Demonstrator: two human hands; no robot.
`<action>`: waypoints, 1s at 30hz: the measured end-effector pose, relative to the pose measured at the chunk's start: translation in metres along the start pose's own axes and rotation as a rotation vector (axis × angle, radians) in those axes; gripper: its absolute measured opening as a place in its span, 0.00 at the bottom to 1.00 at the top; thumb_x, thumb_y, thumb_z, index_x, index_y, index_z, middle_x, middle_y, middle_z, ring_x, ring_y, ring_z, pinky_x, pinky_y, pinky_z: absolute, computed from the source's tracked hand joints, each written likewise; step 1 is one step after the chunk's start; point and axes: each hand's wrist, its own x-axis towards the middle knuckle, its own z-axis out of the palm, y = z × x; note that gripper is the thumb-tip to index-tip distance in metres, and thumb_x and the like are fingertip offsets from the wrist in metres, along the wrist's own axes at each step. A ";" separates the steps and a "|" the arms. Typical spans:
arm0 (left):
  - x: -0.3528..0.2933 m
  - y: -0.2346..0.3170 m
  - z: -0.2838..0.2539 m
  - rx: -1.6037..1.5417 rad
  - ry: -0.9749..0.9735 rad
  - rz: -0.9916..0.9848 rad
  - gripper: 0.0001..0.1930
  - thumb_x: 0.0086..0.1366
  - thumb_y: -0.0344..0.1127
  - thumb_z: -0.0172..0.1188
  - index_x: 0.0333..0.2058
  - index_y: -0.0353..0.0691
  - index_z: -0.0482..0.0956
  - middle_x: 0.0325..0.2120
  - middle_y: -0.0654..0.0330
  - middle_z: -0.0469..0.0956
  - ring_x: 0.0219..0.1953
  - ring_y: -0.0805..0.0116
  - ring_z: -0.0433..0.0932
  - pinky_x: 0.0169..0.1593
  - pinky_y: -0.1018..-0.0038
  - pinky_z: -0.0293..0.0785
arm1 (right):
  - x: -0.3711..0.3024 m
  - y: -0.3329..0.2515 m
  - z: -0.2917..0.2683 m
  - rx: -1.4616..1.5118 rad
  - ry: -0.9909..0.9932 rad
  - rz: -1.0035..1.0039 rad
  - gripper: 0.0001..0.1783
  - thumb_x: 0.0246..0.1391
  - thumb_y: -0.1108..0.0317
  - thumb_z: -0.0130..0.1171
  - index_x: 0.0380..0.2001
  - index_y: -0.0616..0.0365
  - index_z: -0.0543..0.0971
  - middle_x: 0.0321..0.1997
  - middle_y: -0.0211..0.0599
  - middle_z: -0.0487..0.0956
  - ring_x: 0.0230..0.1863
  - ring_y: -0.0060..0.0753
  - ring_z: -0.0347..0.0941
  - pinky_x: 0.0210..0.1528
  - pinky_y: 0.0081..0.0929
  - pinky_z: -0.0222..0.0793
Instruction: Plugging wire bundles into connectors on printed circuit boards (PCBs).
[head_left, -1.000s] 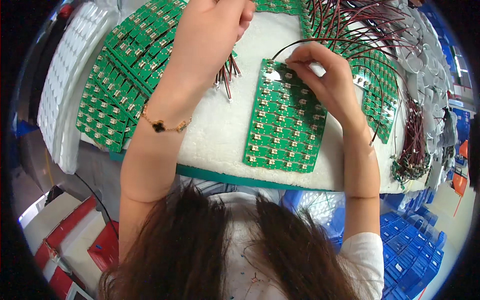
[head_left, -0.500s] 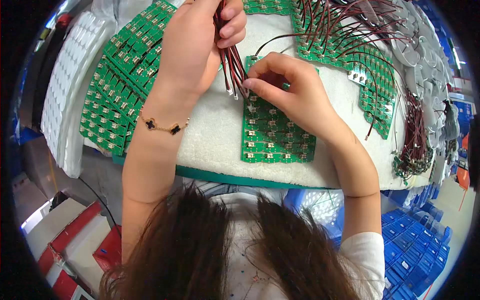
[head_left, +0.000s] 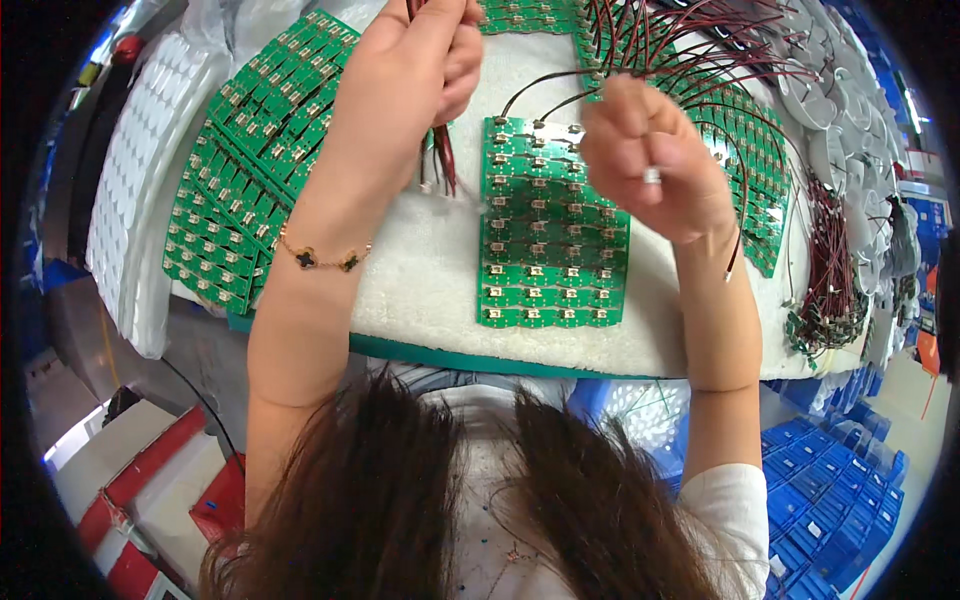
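Observation:
My left hand (head_left: 415, 85) is closed around a bundle of dark red and black wires (head_left: 444, 160), whose small white connectors dangle below the fist. A green circuit board panel (head_left: 555, 255) with rows of small white sockets lies on the white pad in front of me. Two dark wires (head_left: 545, 80) arch away from sockets on its top edge. Over the panel's upper right side, my right hand (head_left: 660, 150) is pinched shut, somewhat blurred. A small white wire connector (head_left: 652, 176) pokes out between its fingers; the wire behind it is mostly hidden.
Stacked green panels (head_left: 255, 150) lie at the left, beside white sheets of round pieces (head_left: 140, 190). At the far right, wired boards (head_left: 760, 150) spread their wires near another wire bundle (head_left: 835, 260) and white round parts (head_left: 830, 110). The pad's green front edge (head_left: 450, 357) is close to me.
My right hand has moved up and right, off the panel and away from the bundle, with a connector now in its fingers. My left hand has shifted slightly left with the wires.

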 end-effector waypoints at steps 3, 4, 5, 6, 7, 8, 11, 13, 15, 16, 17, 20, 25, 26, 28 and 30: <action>0.004 -0.001 -0.007 -0.017 0.065 -0.013 0.12 0.73 0.40 0.41 0.31 0.42 0.66 0.13 0.71 0.57 0.11 0.82 0.52 0.15 0.83 0.48 | -0.006 -0.012 -0.006 0.021 -0.021 -0.217 0.19 0.46 0.67 0.67 0.26 0.49 0.62 0.23 0.23 0.66 0.20 0.13 0.58 0.21 0.11 0.59; 0.005 -0.001 -0.008 -0.058 0.139 0.000 0.11 0.72 0.39 0.42 0.31 0.41 0.66 0.13 0.71 0.57 0.12 0.83 0.51 0.16 0.83 0.47 | -0.007 -0.015 -0.007 -0.186 0.063 -0.227 0.16 0.47 0.70 0.67 0.27 0.52 0.65 0.25 0.25 0.68 0.23 0.14 0.62 0.24 0.11 0.61; 0.003 0.000 -0.008 -0.057 0.141 0.000 0.11 0.72 0.39 0.42 0.31 0.41 0.66 0.13 0.71 0.57 0.12 0.83 0.51 0.16 0.83 0.47 | -0.007 -0.016 -0.009 -0.394 0.147 -0.236 0.14 0.47 0.72 0.66 0.28 0.54 0.68 0.28 0.27 0.71 0.25 0.15 0.67 0.27 0.12 0.64; 0.003 0.002 -0.008 -0.032 0.163 0.061 0.11 0.72 0.38 0.42 0.31 0.41 0.66 0.13 0.72 0.56 0.12 0.83 0.51 0.16 0.83 0.47 | -0.006 -0.015 -0.011 -0.394 0.149 -0.236 0.14 0.47 0.72 0.66 0.28 0.54 0.68 0.28 0.27 0.71 0.25 0.15 0.67 0.27 0.12 0.64; 0.004 0.002 -0.008 -0.008 0.185 0.122 0.11 0.72 0.38 0.43 0.31 0.41 0.66 0.13 0.72 0.56 0.12 0.83 0.51 0.16 0.83 0.48 | -0.005 -0.012 -0.014 -0.641 0.286 -0.202 0.11 0.47 0.75 0.65 0.29 0.58 0.71 0.30 0.29 0.72 0.29 0.17 0.70 0.30 0.13 0.66; 0.005 0.002 -0.007 -0.032 0.175 0.134 0.11 0.72 0.38 0.43 0.31 0.40 0.66 0.13 0.72 0.56 0.12 0.83 0.51 0.16 0.84 0.48 | -0.004 -0.007 -0.018 -0.887 0.424 -0.162 0.08 0.48 0.78 0.63 0.30 0.61 0.73 0.33 0.30 0.74 0.32 0.19 0.73 0.34 0.15 0.69; 0.004 0.002 -0.006 0.012 0.178 0.145 0.11 0.72 0.38 0.43 0.31 0.39 0.65 0.13 0.71 0.56 0.13 0.83 0.51 0.16 0.84 0.48 | 0.000 0.003 -0.032 -1.115 0.478 -0.117 0.05 0.48 0.79 0.62 0.29 0.65 0.76 0.34 0.29 0.76 0.34 0.19 0.74 0.38 0.17 0.71; 0.003 0.004 -0.005 0.000 0.182 0.140 0.11 0.72 0.38 0.43 0.32 0.39 0.65 0.14 0.71 0.56 0.13 0.83 0.52 0.16 0.84 0.48 | 0.001 0.004 -0.036 -1.169 0.451 -0.134 0.05 0.47 0.79 0.62 0.29 0.66 0.77 0.34 0.29 0.76 0.34 0.19 0.74 0.38 0.17 0.71; 0.003 0.004 -0.005 -0.015 0.183 0.134 0.11 0.72 0.38 0.43 0.32 0.39 0.65 0.14 0.71 0.56 0.13 0.83 0.52 0.16 0.84 0.49 | 0.002 0.004 -0.037 -1.225 0.427 -0.150 0.05 0.47 0.79 0.63 0.28 0.66 0.77 0.34 0.28 0.77 0.33 0.19 0.74 0.38 0.17 0.71; 0.003 0.004 -0.005 0.003 0.175 0.138 0.11 0.72 0.38 0.43 0.32 0.39 0.65 0.14 0.71 0.57 0.13 0.83 0.52 0.17 0.84 0.49 | 0.001 0.005 -0.037 -1.268 0.426 -0.201 0.06 0.47 0.79 0.63 0.29 0.66 0.77 0.34 0.28 0.77 0.33 0.19 0.75 0.38 0.17 0.71; 0.003 0.003 -0.005 0.021 0.167 0.142 0.10 0.72 0.38 0.42 0.32 0.39 0.65 0.14 0.71 0.57 0.13 0.83 0.52 0.17 0.84 0.49 | 0.001 0.005 -0.037 -1.310 0.424 -0.252 0.06 0.46 0.79 0.63 0.30 0.67 0.77 0.33 0.28 0.78 0.33 0.20 0.75 0.38 0.17 0.71; 0.002 0.003 -0.005 -0.009 0.149 0.142 0.11 0.72 0.38 0.42 0.32 0.39 0.65 0.14 0.71 0.57 0.13 0.83 0.52 0.17 0.84 0.49 | -0.001 0.006 -0.036 -1.332 0.389 -0.285 0.08 0.45 0.79 0.64 0.32 0.67 0.78 0.34 0.30 0.78 0.35 0.21 0.76 0.39 0.18 0.72; 0.002 0.004 -0.005 -0.002 0.172 0.137 0.11 0.72 0.38 0.42 0.32 0.38 0.65 0.15 0.71 0.57 0.13 0.83 0.52 0.17 0.84 0.49 | -0.002 0.005 -0.030 -1.301 0.478 -0.181 0.11 0.45 0.78 0.65 0.34 0.67 0.78 0.35 0.32 0.78 0.35 0.22 0.76 0.40 0.19 0.72; 0.001 0.004 -0.005 -0.007 0.169 0.135 0.11 0.72 0.38 0.42 0.32 0.38 0.65 0.15 0.71 0.57 0.13 0.83 0.52 0.17 0.84 0.49 | -0.002 0.005 -0.029 -1.339 0.470 -0.194 0.11 0.45 0.78 0.65 0.35 0.67 0.78 0.35 0.32 0.78 0.35 0.22 0.76 0.39 0.20 0.72; 0.001 0.004 -0.004 0.001 0.177 0.139 0.10 0.72 0.38 0.42 0.33 0.38 0.65 0.15 0.71 0.57 0.13 0.83 0.52 0.17 0.84 0.50 | -0.002 0.009 -0.031 -1.353 0.460 -0.234 0.11 0.45 0.78 0.65 0.34 0.67 0.78 0.35 0.32 0.78 0.35 0.22 0.76 0.39 0.20 0.72; 0.001 0.003 -0.005 0.009 0.188 0.141 0.10 0.72 0.38 0.42 0.33 0.38 0.65 0.15 0.71 0.57 0.13 0.83 0.52 0.17 0.84 0.50 | -0.001 0.010 -0.033 -1.365 0.450 -0.272 0.11 0.45 0.78 0.66 0.34 0.67 0.78 0.36 0.32 0.78 0.35 0.22 0.75 0.39 0.20 0.72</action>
